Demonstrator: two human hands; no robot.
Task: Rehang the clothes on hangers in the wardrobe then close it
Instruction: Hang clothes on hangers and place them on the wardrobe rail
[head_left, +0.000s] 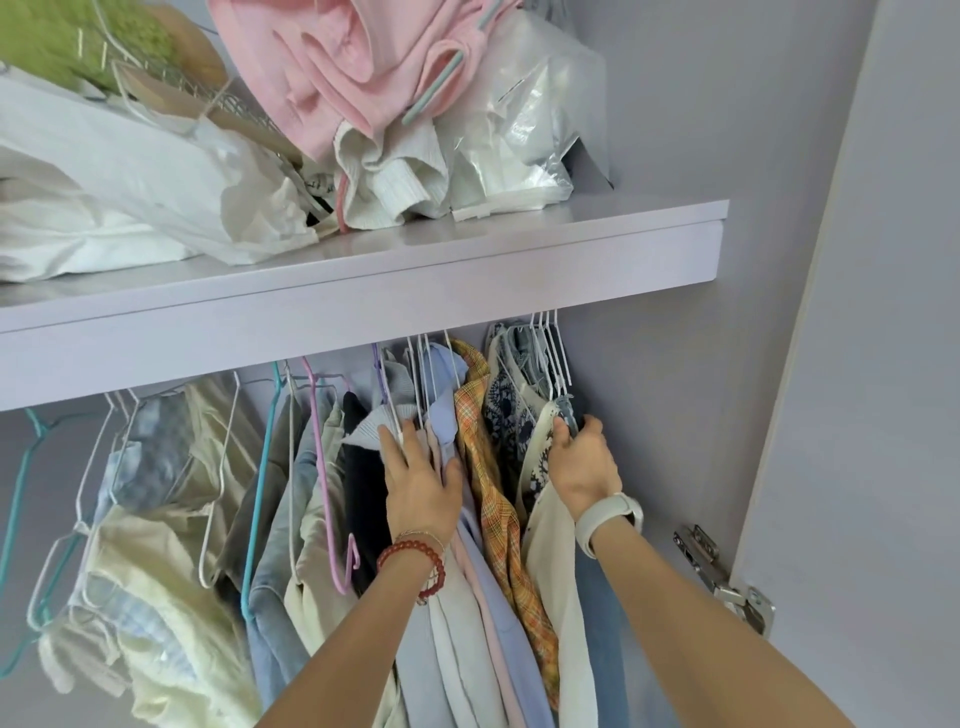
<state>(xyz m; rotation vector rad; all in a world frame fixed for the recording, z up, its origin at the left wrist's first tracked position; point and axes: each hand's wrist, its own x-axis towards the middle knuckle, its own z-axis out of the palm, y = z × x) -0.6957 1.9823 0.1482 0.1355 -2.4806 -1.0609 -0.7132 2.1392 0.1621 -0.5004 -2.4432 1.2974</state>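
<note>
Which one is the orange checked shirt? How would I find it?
Look under the long shelf at the hanging clothes. Between the left hand and right hand hangs the plaid shirt, the only orange checked one.

Clothes (467, 467) hang packed on thin wire hangers (550, 353) under the wardrobe (363, 291) shelf across the frame's middle; the wardrobe stands open, door at right.
</note>
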